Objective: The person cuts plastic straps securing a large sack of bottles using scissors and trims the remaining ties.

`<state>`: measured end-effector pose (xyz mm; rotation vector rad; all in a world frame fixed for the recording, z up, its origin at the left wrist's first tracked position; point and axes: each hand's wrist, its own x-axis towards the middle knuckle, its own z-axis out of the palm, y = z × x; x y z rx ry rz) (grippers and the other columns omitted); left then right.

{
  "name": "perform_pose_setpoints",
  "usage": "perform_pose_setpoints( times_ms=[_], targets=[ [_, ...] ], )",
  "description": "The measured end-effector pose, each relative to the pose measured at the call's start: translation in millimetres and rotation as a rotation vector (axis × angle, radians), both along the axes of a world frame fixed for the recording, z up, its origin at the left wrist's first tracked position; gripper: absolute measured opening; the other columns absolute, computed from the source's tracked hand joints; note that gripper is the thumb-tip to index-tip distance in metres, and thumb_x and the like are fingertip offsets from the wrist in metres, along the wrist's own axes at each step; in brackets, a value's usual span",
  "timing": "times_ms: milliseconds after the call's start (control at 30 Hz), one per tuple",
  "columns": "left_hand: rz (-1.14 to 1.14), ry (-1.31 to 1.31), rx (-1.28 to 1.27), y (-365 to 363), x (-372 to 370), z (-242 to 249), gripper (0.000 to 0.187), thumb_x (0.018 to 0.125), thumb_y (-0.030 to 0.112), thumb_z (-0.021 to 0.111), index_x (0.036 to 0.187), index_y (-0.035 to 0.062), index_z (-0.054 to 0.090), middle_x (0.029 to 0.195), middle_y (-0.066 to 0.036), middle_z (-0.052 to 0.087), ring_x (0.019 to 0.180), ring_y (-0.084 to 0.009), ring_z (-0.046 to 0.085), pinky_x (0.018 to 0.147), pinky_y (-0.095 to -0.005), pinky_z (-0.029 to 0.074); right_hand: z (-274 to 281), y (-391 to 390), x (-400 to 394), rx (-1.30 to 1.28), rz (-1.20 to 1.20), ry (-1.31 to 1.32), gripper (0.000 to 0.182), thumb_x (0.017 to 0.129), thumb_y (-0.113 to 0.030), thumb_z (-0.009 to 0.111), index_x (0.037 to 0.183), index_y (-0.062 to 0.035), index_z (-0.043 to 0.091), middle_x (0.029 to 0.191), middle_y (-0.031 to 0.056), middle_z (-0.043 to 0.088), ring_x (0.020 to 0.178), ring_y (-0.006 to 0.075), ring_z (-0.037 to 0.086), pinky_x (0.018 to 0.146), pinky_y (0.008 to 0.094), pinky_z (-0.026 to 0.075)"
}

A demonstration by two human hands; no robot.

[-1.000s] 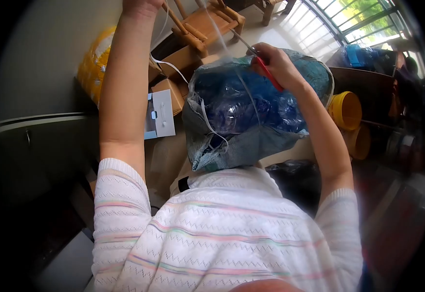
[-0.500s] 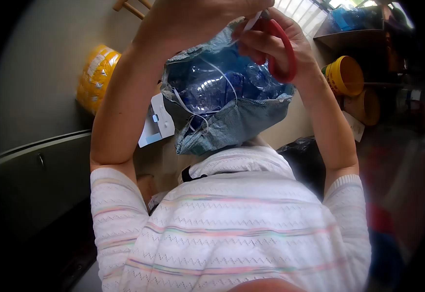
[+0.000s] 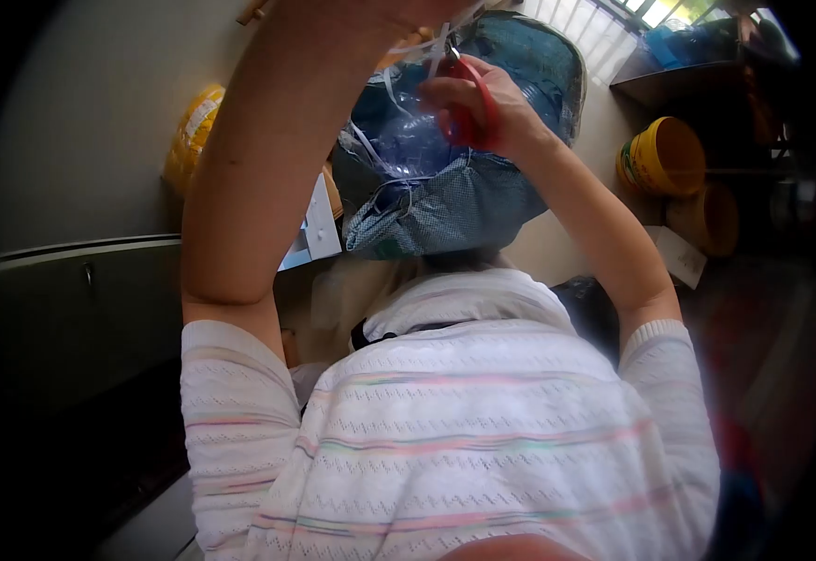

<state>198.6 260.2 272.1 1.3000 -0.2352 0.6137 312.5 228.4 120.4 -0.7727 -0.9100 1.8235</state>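
In my right hand (image 3: pixel 506 112) is a pair of red-handled scissors (image 3: pixel 485 93), its fingers wrapped round the handles. The blades point up beside a white plastic strap (image 3: pixel 440 51). My left hand (image 3: pixel 408 11) is at the top edge, close to the strap's upper end; its fingers are cut off by the frame, so its grip is hidden. Under both hands stands a blue-green woven sack (image 3: pixel 464 210) with its mouth spread wide. Clear plastic bottles (image 3: pixel 414 145) lie inside, and thin white strips (image 3: pixel 368 150) hang across the opening.
A yellow wrapped bundle (image 3: pixel 186 140) is by the left wall. An open white box (image 3: pixel 319 229) sits left of the sack. On the right are a yellow bucket (image 3: pixel 662 157), a brownish bucket (image 3: pixel 710 220) below it and a shelf (image 3: pixel 670 79). A black bag (image 3: pixel 587 304) lies near my right elbow.
My right hand has moved left and down with the scissors, over the sack's mouth. My left hand has risen, mostly out of frame. More of the sack's far rim now shows.
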Motion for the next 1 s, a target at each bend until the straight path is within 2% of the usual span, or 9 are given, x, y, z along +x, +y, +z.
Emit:
perform_pose_setpoints(
  times_ms=[100, 167, 233, 433, 600, 667, 800, 900, 1000],
  targets=[
    [0.076, 0.117, -0.219, -29.2, 25.2, -60.6, 0.023, 0.090, 0.020, 0.052, 0.094, -0.0002, 0.062, 0.066, -0.010, 0.059, 0.044, -0.0088, 0.045, 0.037, -0.0192, 0.034, -8.3, -8.6, 9.7, 0.031, -0.038, -0.102, 0.036, 0.078, -0.010, 0.069, 0.106, 0.0020, 0.050, 0.083, 0.0111, 0.061, 0.067, 0.0190, 0.064, 0.054, 0.0242, 0.055],
    [0.058, 0.263, -0.136, -20.2, 30.4, -112.0, 0.061, 0.091, 0.046, 0.027, 0.108, -0.0049, 0.057, 0.083, -0.014, 0.058, 0.046, -0.0075, 0.040, 0.049, -0.0174, 0.035, -17.8, -7.4, 32.4, 0.002, -0.081, -0.121, 0.035, 0.077, -0.011, 0.071, 0.105, -0.0004, 0.053, 0.082, 0.0102, 0.062, 0.066, 0.0186, 0.065, 0.055, 0.0247, 0.055],
    [0.307, 0.279, -0.230, -26.0, 41.1, -150.2, 0.026, 0.084, 0.023, 0.057, 0.092, -0.0015, 0.064, 0.070, -0.009, 0.060, 0.054, -0.0109, 0.054, 0.049, -0.0192, 0.043, -21.5, -10.2, 62.4, -0.022, -0.128, -0.136, 0.034, 0.076, -0.013, 0.072, 0.103, -0.0027, 0.056, 0.081, 0.0094, 0.062, 0.066, 0.0181, 0.065, 0.056, 0.0253, 0.055],
    [0.698, 0.862, 0.469, -29.9, 63.3, -168.0, 0.023, 0.074, 0.019, 0.069, 0.080, -0.0028, 0.065, 0.067, -0.008, 0.060, 0.061, -0.0128, 0.057, 0.057, -0.0240, 0.047, -10.8, -28.9, 157.7, 0.076, -0.310, -0.267, 0.043, 0.076, -0.016, 0.074, 0.110, 0.0008, 0.053, 0.082, 0.0088, 0.063, 0.066, 0.0144, 0.065, 0.051, 0.0178, 0.052],
    [0.936, 1.173, 1.044, -39.9, 83.3, -165.3, 0.029, 0.069, 0.022, 0.074, 0.086, 0.0003, 0.064, 0.077, -0.012, 0.063, 0.070, -0.0244, 0.063, 0.067, -0.0321, 0.050, -19.5, -85.4, 202.9, -0.115, -0.121, -0.361, 0.037, 0.077, -0.014, 0.073, 0.107, 0.0000, 0.056, 0.069, 0.0044, 0.060, 0.051, 0.0078, 0.057, 0.038, 0.0162, 0.042],
    [0.878, 1.290, 1.102, -43.7, 83.3, -162.7, 0.029, 0.069, 0.022, 0.073, 0.087, 0.0006, 0.064, 0.078, -0.013, 0.063, 0.072, -0.0272, 0.063, 0.069, -0.0342, 0.050, -34.2, -110.5, 197.4, -0.143, -0.021, -0.527, 0.029, 0.077, -0.010, 0.070, 0.102, -0.0002, 0.059, 0.065, 0.0031, 0.058, 0.050, 0.0075, 0.056, 0.042, 0.0183, 0.043],
    [0.723, 1.490, 1.171, -40.3, 74.1, -166.7, 0.023, 0.073, 0.019, 0.069, 0.080, -0.0010, 0.062, 0.076, -0.015, 0.063, 0.067, -0.0311, 0.060, 0.066, -0.0356, 0.049, -53.1, -124.4, 174.3, -0.147, 0.065, -0.773, 0.031, 0.076, -0.008, 0.069, 0.104, 0.0023, 0.060, 0.067, 0.0036, 0.058, 0.052, 0.0097, 0.055, 0.048, 0.0226, 0.045],
    [0.675, 1.382, 0.889, -17.9, 60.1, -177.4, 0.018, 0.076, 0.015, 0.065, 0.078, -0.0027, 0.062, 0.067, -0.010, 0.062, 0.056, -0.0234, 0.056, 0.057, -0.0312, 0.046, -62.6, -121.3, 164.1, -0.059, 0.069, -0.860, 0.033, 0.074, -0.009, 0.070, 0.104, 0.0005, 0.061, 0.069, 0.0049, 0.060, 0.057, 0.0122, 0.056, 0.054, 0.0263, 0.046],
    [0.611, 1.270, 0.365, -13.6, 53.0, -172.1, 0.013, 0.077, 0.010, 0.063, 0.079, -0.0028, 0.063, 0.063, -0.002, 0.056, 0.052, -0.0119, 0.049, 0.050, -0.0247, 0.040, -65.0, -114.6, 156.1, 0.023, 0.061, -0.917, 0.031, 0.074, -0.010, 0.069, 0.103, -0.0024, 0.063, 0.072, 0.0070, 0.062, 0.062, 0.0147, 0.057, 0.059, 0.0291, 0.047]
  ],
)
